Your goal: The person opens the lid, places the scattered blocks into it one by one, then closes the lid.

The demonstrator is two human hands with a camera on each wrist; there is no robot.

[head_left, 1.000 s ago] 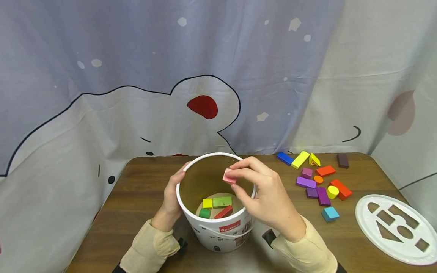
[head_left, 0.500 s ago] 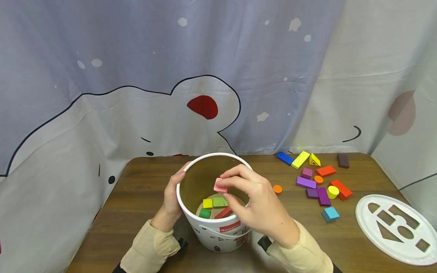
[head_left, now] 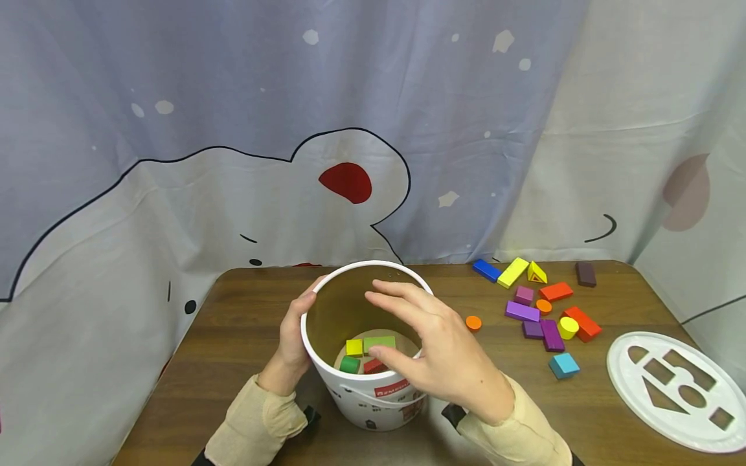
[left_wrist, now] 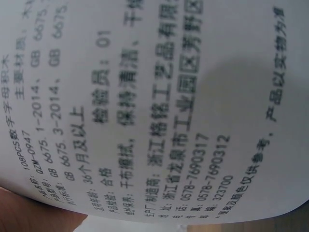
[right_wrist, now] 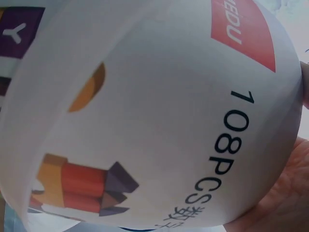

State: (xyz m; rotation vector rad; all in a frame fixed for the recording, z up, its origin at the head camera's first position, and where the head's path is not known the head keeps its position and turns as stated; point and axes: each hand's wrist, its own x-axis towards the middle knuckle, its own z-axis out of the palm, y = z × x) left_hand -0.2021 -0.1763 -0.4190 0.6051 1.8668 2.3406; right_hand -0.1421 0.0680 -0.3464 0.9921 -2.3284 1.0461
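A white bucket [head_left: 384, 414] with printed sides and a wire-like white handle stands upright on the wooden table. My left hand [head_left: 294, 336] holds it by its left side, the thumb at the rim; in the left wrist view the printed wall fills nearly everything. Over the bucket's right rim, my right hand [head_left: 440, 346] has its fingers spread, and nothing shows between them. Down inside lie a yellow block [head_left: 353, 347], a light green block [head_left: 381, 343], a green cylinder [head_left: 350, 364] and a red block [head_left: 373, 367], the last partly covered by the right thumb.
Several loose blocks lie at the right back, including a blue block [head_left: 486, 270], a purple block [head_left: 522, 311] and a light blue block [head_left: 564, 366]. An orange disc [head_left: 473, 323] sits closer to the bucket. A white lid [head_left: 676, 414] with shaped holes lies far right. A curtain [head_left: 233, 97] hangs behind.
My right hand has moved left over the bucket and let go of a pink block, which is now out of sight. Its fingers have spread. The left hand has stayed put.
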